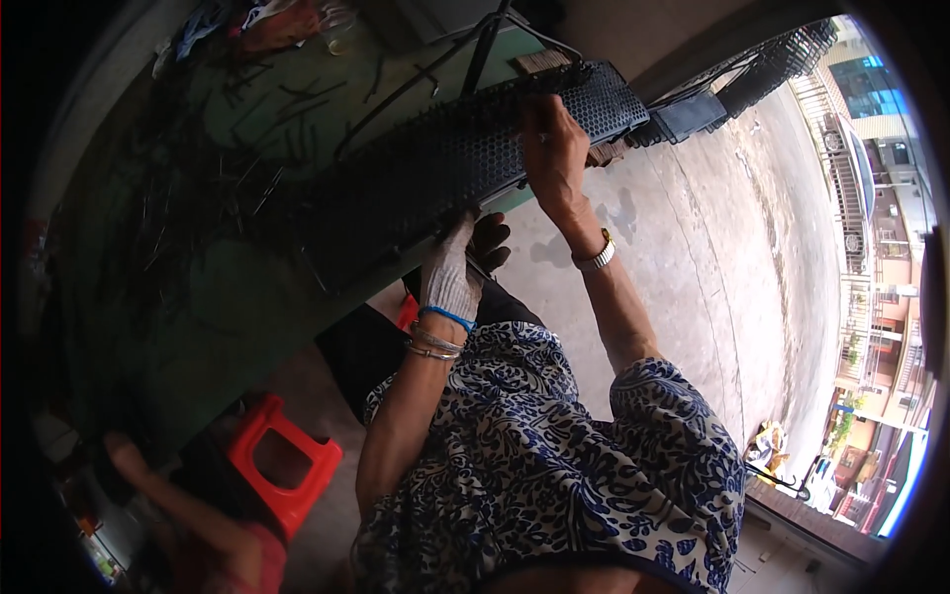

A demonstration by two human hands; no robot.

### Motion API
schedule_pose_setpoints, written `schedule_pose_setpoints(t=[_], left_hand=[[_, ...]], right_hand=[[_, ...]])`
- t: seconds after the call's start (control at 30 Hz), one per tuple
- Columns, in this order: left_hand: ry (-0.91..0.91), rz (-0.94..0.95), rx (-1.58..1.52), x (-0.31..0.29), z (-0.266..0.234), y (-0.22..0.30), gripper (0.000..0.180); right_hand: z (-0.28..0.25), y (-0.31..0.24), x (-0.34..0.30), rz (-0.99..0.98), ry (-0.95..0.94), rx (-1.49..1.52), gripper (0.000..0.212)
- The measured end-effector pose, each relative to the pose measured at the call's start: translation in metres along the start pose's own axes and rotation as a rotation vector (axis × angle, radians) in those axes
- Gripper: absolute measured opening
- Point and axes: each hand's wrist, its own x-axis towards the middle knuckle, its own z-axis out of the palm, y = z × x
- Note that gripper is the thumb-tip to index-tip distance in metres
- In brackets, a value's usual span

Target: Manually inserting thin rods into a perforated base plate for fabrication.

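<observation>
A long black panel (465,153) with a honeycomb mesh lies across the green work table. My right hand (556,148), bare with a metal-banded watch at the wrist, is closed over the panel's right part. Whatever its fingers pinch is hidden behind the hand. My left hand (457,262) wears a pale knit glove with dark finger ends. It grips the panel's near edge, its thumb side against the edge and its curled fingers showing below. The panel's left end fades into shadow.
Loose dark strips (213,188) litter the green table (242,337). A red plastic stool (282,460) stands at lower left, beside another person's arm (188,505). More black mesh pieces (772,74) are stacked at upper right, above the concrete floor (693,267).
</observation>
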Motion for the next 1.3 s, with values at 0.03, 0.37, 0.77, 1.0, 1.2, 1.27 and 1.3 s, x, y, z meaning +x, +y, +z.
schedule_pose_setpoints(t=[0.03,0.37,0.77,1.0,1.2,1.27,1.3], left_hand=[[-0.047,0.001,-0.039,0.004,-0.003,-0.002,0.022],[-0.124,-0.030,-0.090,0.005,-0.011,-0.003,0.019],[-0.139,-0.024,0.075,-0.002,-0.014,-0.004,0.024],[-0.100,-0.076,0.059,-0.006,-0.003,-0.013,0.022],[-0.118,-0.120,0.098,-0.008,-0.007,-0.027,0.022],[-0.079,-0.124,0.122,-0.005,-0.005,-0.032,0.021],[-0.087,-0.135,0.156,-0.004,-0.005,-0.034,0.021]], right_hand=[[0.003,0.003,0.000,-0.077,0.021,-0.092,0.006],[0.012,0.004,-0.007,-0.022,-0.029,-0.153,0.005],[0.019,0.013,-0.002,-0.192,-0.198,-0.202,0.016],[0.010,0.023,-0.010,-0.162,-0.124,-0.348,0.021],[0.014,0.029,-0.014,-0.128,-0.105,-0.276,0.021],[0.017,0.027,-0.014,-0.121,-0.166,-0.401,0.023],[0.018,0.025,-0.016,-0.122,-0.167,-0.396,0.023]])
